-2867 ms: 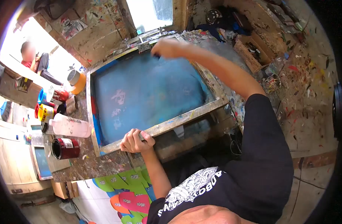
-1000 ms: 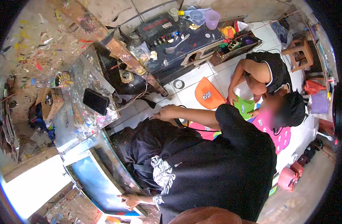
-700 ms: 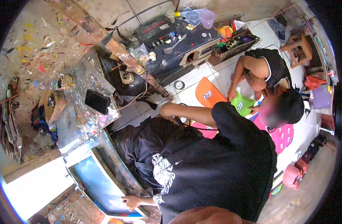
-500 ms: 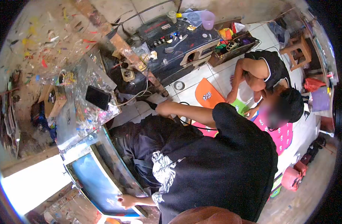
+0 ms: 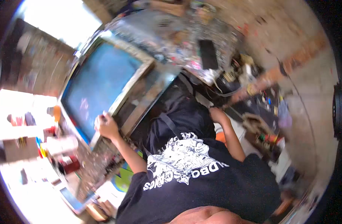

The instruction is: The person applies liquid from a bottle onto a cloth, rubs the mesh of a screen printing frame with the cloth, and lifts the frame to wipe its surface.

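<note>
My left hand (image 5: 106,127) is closed on the near edge of a screen printing frame (image 5: 102,84), its fingers curled over the pale rim beside the blue mesh. Under and beside the frame lies a board with a blue edge (image 5: 152,100). Beside my dark-clothed leg, my right hand (image 5: 217,115) hangs low with its fingers curled and mostly hidden. What it holds is blurred here; half a second ago a dark object with a cable stuck out from it.
Beyond the frame stands a paint-spattered table (image 5: 178,48) with a black phone (image 5: 208,54) on it. Bottles and tubs fill the bright left side, including a dark red jar (image 5: 69,164). A dark cabinet (image 5: 260,108) with clutter stands to the right.
My view has swung left toward the screen printing frame, blurring the picture. The crouching person and coloured mats have mostly gone from sight. My left hand remains at the frame's edge.
</note>
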A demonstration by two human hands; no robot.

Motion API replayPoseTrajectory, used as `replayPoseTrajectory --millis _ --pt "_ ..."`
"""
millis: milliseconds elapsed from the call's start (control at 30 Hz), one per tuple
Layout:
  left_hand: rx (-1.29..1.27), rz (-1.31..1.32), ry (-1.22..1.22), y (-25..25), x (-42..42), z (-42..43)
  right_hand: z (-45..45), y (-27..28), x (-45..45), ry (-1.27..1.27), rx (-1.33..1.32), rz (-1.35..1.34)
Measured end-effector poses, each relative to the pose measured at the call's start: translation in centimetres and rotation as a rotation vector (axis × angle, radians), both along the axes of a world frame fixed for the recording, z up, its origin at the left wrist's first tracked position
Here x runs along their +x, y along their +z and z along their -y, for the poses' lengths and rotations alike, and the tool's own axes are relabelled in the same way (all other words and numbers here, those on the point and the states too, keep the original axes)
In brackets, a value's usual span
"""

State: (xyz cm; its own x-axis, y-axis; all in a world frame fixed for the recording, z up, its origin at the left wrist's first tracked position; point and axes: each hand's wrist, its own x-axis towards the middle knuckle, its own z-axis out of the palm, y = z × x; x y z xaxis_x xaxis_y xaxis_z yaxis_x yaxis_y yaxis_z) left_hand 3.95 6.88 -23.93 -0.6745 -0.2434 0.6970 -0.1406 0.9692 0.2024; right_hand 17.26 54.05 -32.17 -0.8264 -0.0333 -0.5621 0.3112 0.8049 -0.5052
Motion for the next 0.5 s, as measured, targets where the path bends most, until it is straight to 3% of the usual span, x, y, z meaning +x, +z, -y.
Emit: replayPoseTrajectory --millis 67,133,267,333,400,433,500 --pt "0.045 -0.048 -0.010 1.3 0.2 -0.4 -0.1 -1.6 -0.6 -0.022 0.113 -0.036" --pt "0.054 -0.010 0.010 2.8 0.4 0.0 0.9 0.3 -1.9 0.110 0.226 0.098" --pt "0.133 -0.025 0.021 4.0 0.8 1.4 4.2 9.0 -3.2 0.104 0.339 0.093" --pt "0.160 -0.004 -0.014 4.7 1.0 1.1 4.8 10.2 -4.2 0.055 0.363 0.089" --pt "0.165 0.010 0.000 5.1 1.2 1.0 5.2 9.8 -5.2 -0.177 -0.085 -0.136" --pt "0.173 0.025 -0.001 5.2 1.2 1.1 5.6 8.9 -5.3 -0.168 -0.222 -0.208" --pt "0.183 0.042 0.001 5.4 1.0 1.3 8.6 9.8 -6.2 -0.197 -0.225 -0.076"
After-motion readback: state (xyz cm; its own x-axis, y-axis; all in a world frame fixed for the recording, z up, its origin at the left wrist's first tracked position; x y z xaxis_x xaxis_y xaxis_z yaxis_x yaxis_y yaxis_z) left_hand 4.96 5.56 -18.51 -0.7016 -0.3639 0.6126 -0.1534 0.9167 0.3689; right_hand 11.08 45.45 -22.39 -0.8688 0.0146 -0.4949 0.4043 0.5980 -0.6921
